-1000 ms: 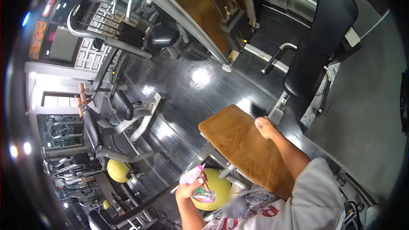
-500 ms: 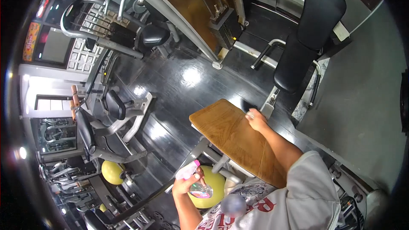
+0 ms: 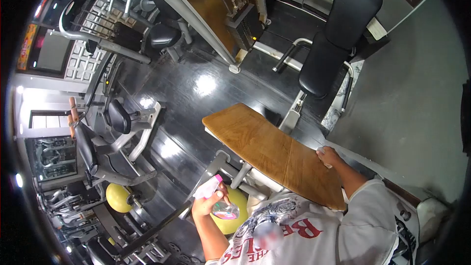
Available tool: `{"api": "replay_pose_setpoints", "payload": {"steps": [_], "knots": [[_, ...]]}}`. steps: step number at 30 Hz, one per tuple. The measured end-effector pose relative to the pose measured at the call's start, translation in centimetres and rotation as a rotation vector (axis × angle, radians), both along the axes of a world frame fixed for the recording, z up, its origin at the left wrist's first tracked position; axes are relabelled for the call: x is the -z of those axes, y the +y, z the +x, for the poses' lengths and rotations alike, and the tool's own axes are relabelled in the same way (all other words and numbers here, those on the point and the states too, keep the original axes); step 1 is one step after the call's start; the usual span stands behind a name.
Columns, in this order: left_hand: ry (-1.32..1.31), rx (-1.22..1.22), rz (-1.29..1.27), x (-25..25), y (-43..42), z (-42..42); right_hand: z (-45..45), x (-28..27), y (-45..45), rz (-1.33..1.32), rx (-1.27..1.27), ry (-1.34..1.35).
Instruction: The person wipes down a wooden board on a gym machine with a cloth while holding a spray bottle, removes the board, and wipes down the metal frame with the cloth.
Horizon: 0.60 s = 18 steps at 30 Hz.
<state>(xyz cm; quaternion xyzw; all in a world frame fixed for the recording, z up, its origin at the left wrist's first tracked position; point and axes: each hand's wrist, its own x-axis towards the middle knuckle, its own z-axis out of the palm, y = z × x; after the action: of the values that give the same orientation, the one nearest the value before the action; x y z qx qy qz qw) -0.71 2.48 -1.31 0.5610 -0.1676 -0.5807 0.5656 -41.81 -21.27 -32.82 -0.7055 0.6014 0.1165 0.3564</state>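
- A clear spray bottle [image 3: 229, 211] with a pink-and-white trigger head [image 3: 210, 185] was held, tilted, in the lower middle of the frame, left of centre.
- It was gripped by the left hand [image 3: 210, 203], whose fingers were wrapped around the neck just below the trigger head.
- A yellow ball [image 3: 238, 197] was seen behind the bottle, lower down than the board.
- A wooden board [image 3: 267, 147], curved in outline and brown-grained, was stretched from the centre of the frame toward the lower right, with metal supports [image 3: 241, 175] seen beneath its left side.
- The right hand [image 3: 331, 158] was placed at the board's right edge, fingers bent; a small pale patch was seen at the fingertips, but whether a cloth was held could not be told.
- The bottle was judged light and slightly flexible, probably thin plastic, and slippery if wetted; its neck was judged the surest place for a grip, with a finger left free for the trigger.
- The board was judged stiff and rather heavy, its smooth face likely slick when damp; its rim was judged the best place to be held.
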Motion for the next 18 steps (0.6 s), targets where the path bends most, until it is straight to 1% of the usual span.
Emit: {"api": "replay_pose_setpoints", "payload": {"steps": [1,2,4,5,6,7,8,9,10,11,13,15,16,17,18], "knots": [[0.003,-0.001,-0.003,0.0,0.1,-0.2,-0.4,0.3,0.3,-0.032,0.015,0.012],[-0.015,0.003,0.001,0.6,0.7,-0.3,-0.1,1.1,0.2,-0.01,0.003,-0.027],[-0.006,0.016,-0.004,0.4,0.8,-0.9,4.8,-0.5,-0.8,0.036,-0.014,-0.107],[-0.003,0.022,-0.009,0.3,0.6,-1.2,6.9,0.3,-1.3,0.051,-0.035,-0.22],[-0.006,0.038,-0.017,0.4,0.6,-1.5,10.0,-0.7,-1.5,0.002,-0.006,-0.299],[-0.01,0.057,-0.022,0.4,0.5,-1.8,13.2,-3.4,-2.7,0.166,-0.017,-0.34],[-0.013,0.078,-0.026,0.4,0.4,-2.1,15.7,-2.3,-2.6,0.035,-0.013,-0.358],[-0.009,0.093,-0.028,0.2,0.4,-2.6,17.9,-2.7,-3.6,0.2,-0.039,-0.406],[-0.006,0.109,-0.03,0.0,0.2,-3.0,19.7,-0.1,-3.6,0.067,-0.126,-0.489],[-0.002,0.123,-0.036,-0.3,0.0,-3.5,20.9,0.3,-3.8,-0.018,-0.172,-0.474],[-0.022,0.155,-0.024,-0.6,-0.3,-4.2,21.3,-0.8,-3.9,-0.002,-0.229,-0.415],[-0.044,0.179,-0.037,-0.7,-0.8,-4.9,19.4,-1.6,-3.3,-0.038,-0.194,-0.449],[-0.044,0.149,0.002,-0.8,-1.2,-5.5,18.5,-2.3,-3.0,-0.058,-0.178,-0.467],[-0.078,0.141,0.042,-1.0,-1.8,-6.2,17.5,-3.0,-2.9,0.016,-0.143,-0.464],[-0.112,0.13,0.082,-1.4,-2.6,-6.8,16.4,-5.6,-2.8,0.09,-0.11,-0.462]]}}
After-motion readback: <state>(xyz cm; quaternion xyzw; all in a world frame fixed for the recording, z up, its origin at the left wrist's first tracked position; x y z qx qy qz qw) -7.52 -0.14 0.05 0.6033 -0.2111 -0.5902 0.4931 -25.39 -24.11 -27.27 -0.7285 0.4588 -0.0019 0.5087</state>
